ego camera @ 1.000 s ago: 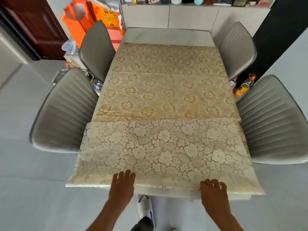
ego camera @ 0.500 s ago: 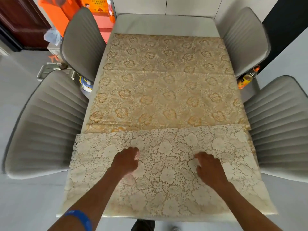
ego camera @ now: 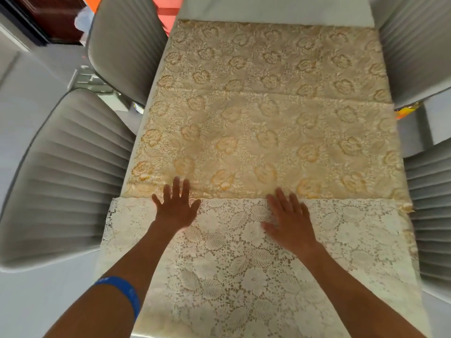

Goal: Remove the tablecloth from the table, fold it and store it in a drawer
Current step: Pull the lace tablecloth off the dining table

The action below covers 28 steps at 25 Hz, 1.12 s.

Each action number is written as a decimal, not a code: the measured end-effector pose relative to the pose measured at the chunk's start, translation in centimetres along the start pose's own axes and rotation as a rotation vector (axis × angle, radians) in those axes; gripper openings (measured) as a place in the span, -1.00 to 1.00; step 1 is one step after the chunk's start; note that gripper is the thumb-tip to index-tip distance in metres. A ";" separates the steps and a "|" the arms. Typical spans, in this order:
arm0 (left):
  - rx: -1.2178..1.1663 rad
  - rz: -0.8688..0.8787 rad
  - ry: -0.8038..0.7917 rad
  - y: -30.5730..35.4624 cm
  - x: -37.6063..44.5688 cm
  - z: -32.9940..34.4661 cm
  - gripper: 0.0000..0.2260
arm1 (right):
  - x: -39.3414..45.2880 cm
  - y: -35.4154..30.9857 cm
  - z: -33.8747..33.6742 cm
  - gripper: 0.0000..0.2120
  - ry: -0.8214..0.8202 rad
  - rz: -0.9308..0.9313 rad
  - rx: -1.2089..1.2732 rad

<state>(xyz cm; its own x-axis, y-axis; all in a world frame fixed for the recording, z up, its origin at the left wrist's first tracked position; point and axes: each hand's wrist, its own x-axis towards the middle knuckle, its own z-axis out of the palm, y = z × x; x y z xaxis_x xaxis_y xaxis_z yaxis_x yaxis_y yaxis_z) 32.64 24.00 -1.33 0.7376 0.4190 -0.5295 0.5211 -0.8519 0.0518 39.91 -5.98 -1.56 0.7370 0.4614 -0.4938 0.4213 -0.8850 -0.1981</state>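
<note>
A gold floral tablecloth [ego camera: 268, 113] lies spread over the white table [ego camera: 273, 11]. Its near end is folded back, so a pale lace flap [ego camera: 231, 269] shows its underside across the front. My left hand [ego camera: 177, 207] rests flat with fingers spread at the flap's far edge, left of centre. My right hand [ego camera: 289, 219] presses flat on the same edge, right of centre. Neither hand grips the cloth. A blue band circles my left forearm.
Grey ribbed chairs flank the table: two on the left [ego camera: 68, 176] [ego camera: 127, 45] and two on the right [ego camera: 429, 208] [ego camera: 415, 45]. An orange bottle [ego camera: 406, 111] peeks between the right chairs. Orange bags lie at the back left.
Both hands slid forward over the lace flap, from the table's near edge to the flap's far edge, fingers now spread flat. The camera has leaned forward over the table.
</note>
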 end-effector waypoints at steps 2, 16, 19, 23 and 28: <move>-0.017 -0.027 0.006 0.6 0.0 -0.1 -0.36 | 0.0 0.1 -0.4 -0.27 -0.002 -0.010 -0.015; 0.056 0.247 0.059 -1.0 -1.6 -1.6 -0.53 | -0.8 3.8 -3.4 -0.71 0.188 -0.104 -0.243; 0.057 0.278 0.070 -1.3 -0.8 -1.4 -0.73 | -1.8 5.9 -5.0 -0.82 0.172 -0.125 -0.179; 0.225 0.207 -0.111 -1.3 -0.6 -3.1 -0.73 | -3.3 10.9 -8.4 -0.63 -0.296 0.034 -0.112; 0.259 0.265 -0.142 0.2 1.3 -9.9 -0.68 | -0.9 13.9 -14.3 -0.78 -0.249 0.183 -0.231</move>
<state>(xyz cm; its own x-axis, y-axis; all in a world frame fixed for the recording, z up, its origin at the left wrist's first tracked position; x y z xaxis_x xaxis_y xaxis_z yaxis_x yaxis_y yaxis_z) 37.98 27.52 6.40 0.7561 0.1415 -0.6389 0.1815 -0.9834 -0.0031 52.66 -17.80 8.22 0.6719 0.2431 -0.6996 0.4240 -0.9007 0.0943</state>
